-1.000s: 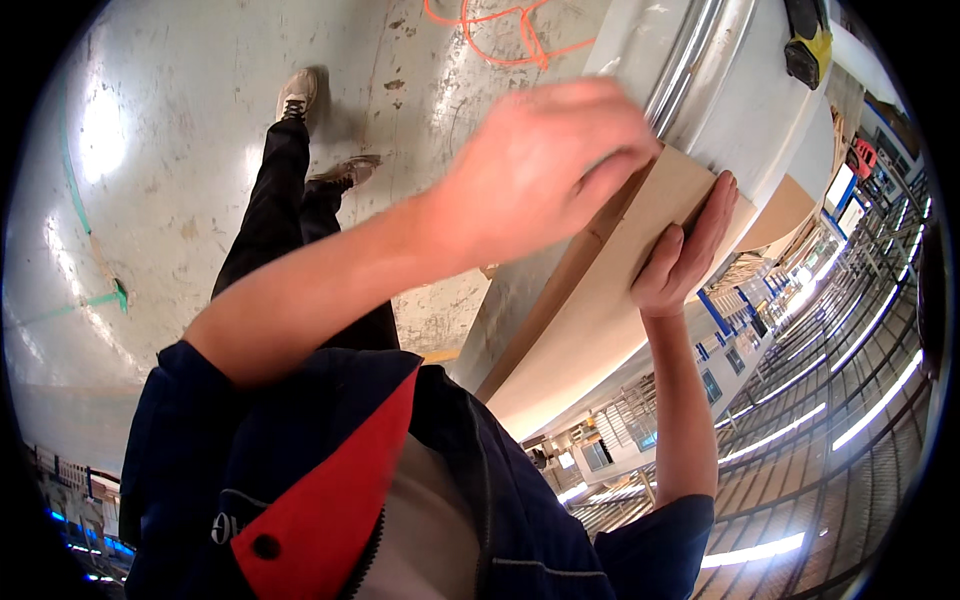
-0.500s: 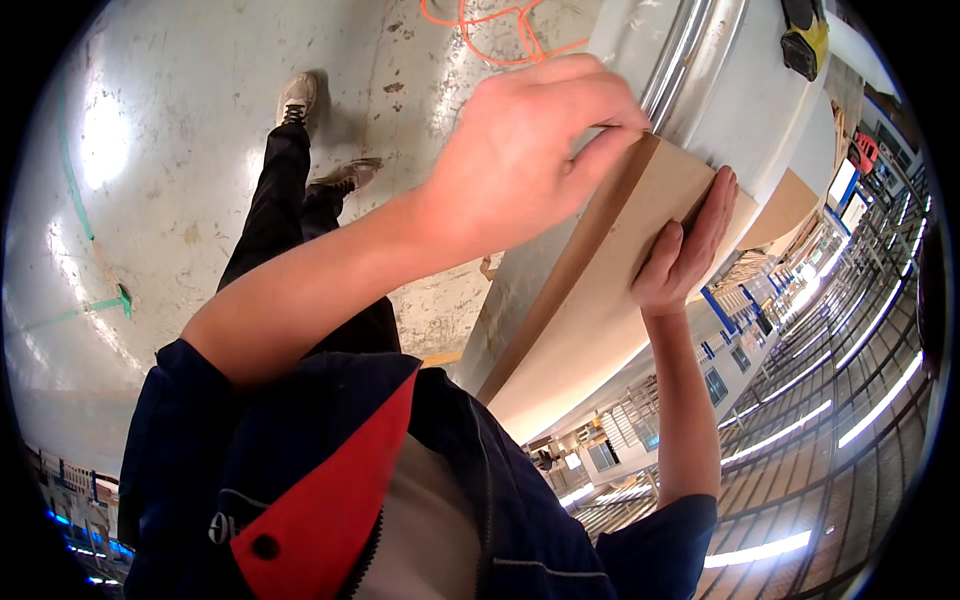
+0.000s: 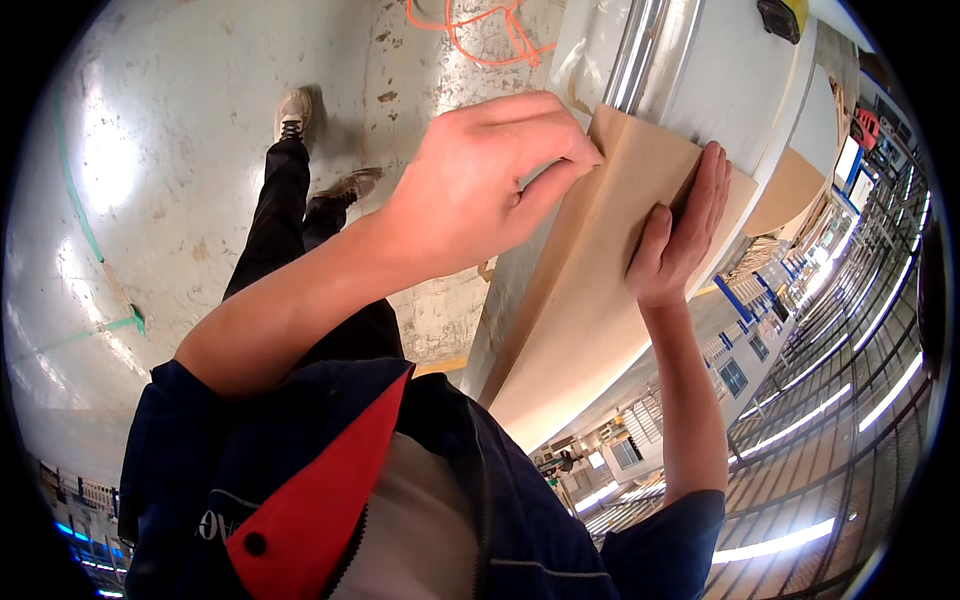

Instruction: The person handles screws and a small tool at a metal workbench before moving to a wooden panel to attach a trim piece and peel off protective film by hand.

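A long brown board or stiff paper sheet, folded down along its left side, covers a long piece that runs away from me. My left hand is closed in a pinch, its fingertips at the sheet's left edge a little short of the far end. Whether anything thin sits between those fingertips cannot be seen. Flat on top of the sheet lies my right hand, fingers stretched out and thumb apart. Beyond the sheet's far end a shiny metal tube continues.
A pale grey work surface lies under the tube, with a black and yellow tool at its far right. An orange cord is coiled on the worn floor. Brown sheets and racks stand to the right.
My left hand has slid from the sheet's far corner a short way along the left edge toward me. My right hand stays flat on the sheet. The whole view has shifted slightly.
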Action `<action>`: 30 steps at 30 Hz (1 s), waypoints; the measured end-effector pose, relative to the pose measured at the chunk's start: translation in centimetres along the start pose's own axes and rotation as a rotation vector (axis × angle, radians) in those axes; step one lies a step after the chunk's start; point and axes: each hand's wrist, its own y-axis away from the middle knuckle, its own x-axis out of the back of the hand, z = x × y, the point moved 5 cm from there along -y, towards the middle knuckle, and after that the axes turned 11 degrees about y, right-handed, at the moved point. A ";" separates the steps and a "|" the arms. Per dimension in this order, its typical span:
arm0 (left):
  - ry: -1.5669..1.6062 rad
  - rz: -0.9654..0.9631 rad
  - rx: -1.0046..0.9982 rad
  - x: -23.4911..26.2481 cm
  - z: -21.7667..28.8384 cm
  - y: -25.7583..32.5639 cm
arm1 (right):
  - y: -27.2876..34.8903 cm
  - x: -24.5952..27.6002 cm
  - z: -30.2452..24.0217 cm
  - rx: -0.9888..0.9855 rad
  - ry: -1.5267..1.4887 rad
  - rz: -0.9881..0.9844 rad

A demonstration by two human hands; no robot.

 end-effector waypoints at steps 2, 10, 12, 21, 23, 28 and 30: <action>0.016 0.108 0.009 0.5 -0.2 -0.9 | -0.1 -0.1 -0.2 0.005 -0.003 0.001; -0.086 0.134 -0.065 0.1 0.3 -1.1 | -0.5 -0.2 -0.8 0.057 -0.018 0.017; -0.070 0.082 -0.042 -0.4 0.4 1.5 | -0.5 0.2 -0.7 0.044 0.001 0.008; 0.017 0.147 -0.033 0.4 0.0 0.7 | -0.4 -0.2 -0.7 0.030 -0.028 -0.001; 0.033 0.110 -0.039 -0.3 -0.2 1.1 | -0.2 -0.1 -0.5 0.011 -0.032 0.003; 0.087 -0.055 0.002 -1.4 1.1 6.6 | -0.5 -0.3 -0.9 0.027 -0.020 -0.005; 0.105 -0.037 -0.003 -1.3 0.8 7.1 | -0.2 -0.4 -0.6 0.012 -0.022 -0.010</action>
